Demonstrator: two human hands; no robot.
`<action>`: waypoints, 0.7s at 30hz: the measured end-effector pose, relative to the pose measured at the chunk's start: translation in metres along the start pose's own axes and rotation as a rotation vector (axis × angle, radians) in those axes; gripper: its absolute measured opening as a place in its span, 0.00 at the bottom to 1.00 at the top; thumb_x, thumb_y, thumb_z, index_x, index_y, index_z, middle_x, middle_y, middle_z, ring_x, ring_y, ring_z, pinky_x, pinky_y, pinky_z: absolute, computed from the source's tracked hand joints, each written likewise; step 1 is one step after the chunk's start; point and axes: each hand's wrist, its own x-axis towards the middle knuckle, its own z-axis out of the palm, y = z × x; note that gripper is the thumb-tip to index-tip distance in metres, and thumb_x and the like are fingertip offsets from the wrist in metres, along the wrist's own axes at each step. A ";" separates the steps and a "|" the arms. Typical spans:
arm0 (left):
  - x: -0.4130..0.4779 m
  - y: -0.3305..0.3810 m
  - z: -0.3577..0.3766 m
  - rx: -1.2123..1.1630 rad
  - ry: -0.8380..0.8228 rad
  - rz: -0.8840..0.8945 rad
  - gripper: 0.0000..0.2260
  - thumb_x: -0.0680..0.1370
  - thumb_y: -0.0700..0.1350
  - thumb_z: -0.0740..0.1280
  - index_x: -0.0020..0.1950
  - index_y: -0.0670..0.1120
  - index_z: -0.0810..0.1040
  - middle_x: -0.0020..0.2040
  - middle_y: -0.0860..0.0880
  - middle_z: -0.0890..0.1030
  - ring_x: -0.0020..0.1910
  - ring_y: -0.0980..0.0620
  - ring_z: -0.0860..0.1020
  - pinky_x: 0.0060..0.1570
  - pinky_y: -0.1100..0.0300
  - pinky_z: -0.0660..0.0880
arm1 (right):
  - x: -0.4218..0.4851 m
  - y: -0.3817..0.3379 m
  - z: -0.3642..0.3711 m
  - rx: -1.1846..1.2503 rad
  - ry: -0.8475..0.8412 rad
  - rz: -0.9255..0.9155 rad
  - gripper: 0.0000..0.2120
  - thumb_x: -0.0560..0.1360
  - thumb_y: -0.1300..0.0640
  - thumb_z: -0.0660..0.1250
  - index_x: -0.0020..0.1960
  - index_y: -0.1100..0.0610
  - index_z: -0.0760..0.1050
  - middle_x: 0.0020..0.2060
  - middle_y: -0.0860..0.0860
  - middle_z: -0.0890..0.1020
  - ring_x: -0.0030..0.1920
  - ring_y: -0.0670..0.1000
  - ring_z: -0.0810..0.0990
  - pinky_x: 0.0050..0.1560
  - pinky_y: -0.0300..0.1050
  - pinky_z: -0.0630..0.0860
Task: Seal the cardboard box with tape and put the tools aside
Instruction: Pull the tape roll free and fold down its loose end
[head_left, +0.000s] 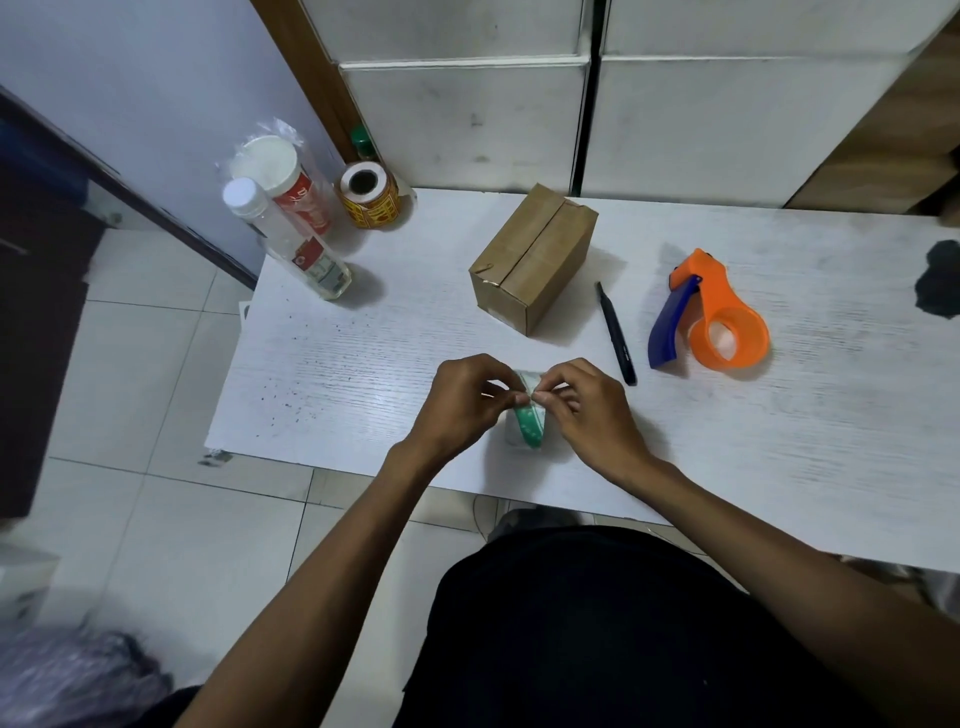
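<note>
Beyond both hands (524, 405), well apart, sits the cardboard box (535, 257).

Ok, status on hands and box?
Both hands pinching a small green-white item. Cardboard box untouched. Tape dispenser, knife idle beside it.

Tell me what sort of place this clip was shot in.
Probably a small home or back-room packing spot, not a warehouse: a low white table on tiled floor holds a cardboard box, an orange tape dispenser and a roll of stickers, with white cartons stacked behind.
</note>
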 end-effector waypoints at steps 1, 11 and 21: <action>-0.003 -0.002 0.004 0.033 0.037 0.034 0.05 0.72 0.39 0.78 0.44 0.43 0.85 0.43 0.48 0.85 0.39 0.52 0.85 0.45 0.55 0.83 | -0.002 0.000 0.001 -0.016 0.008 -0.012 0.02 0.74 0.64 0.71 0.46 0.62 0.79 0.44 0.54 0.79 0.41 0.50 0.82 0.44 0.43 0.82; -0.014 -0.011 0.029 0.302 0.261 0.271 0.03 0.77 0.40 0.64 0.46 0.42 0.77 0.40 0.43 0.83 0.33 0.40 0.81 0.29 0.49 0.77 | -0.006 -0.003 0.009 -0.106 0.085 -0.094 0.03 0.76 0.66 0.67 0.49 0.62 0.76 0.48 0.56 0.80 0.45 0.53 0.80 0.46 0.49 0.80; -0.025 -0.008 0.045 0.415 0.255 0.363 0.07 0.76 0.38 0.59 0.53 0.44 0.70 0.42 0.42 0.83 0.25 0.42 0.76 0.26 0.64 0.62 | -0.011 0.006 0.009 -0.135 0.044 -0.116 0.09 0.74 0.74 0.65 0.52 0.65 0.74 0.51 0.57 0.78 0.45 0.41 0.74 0.47 0.22 0.68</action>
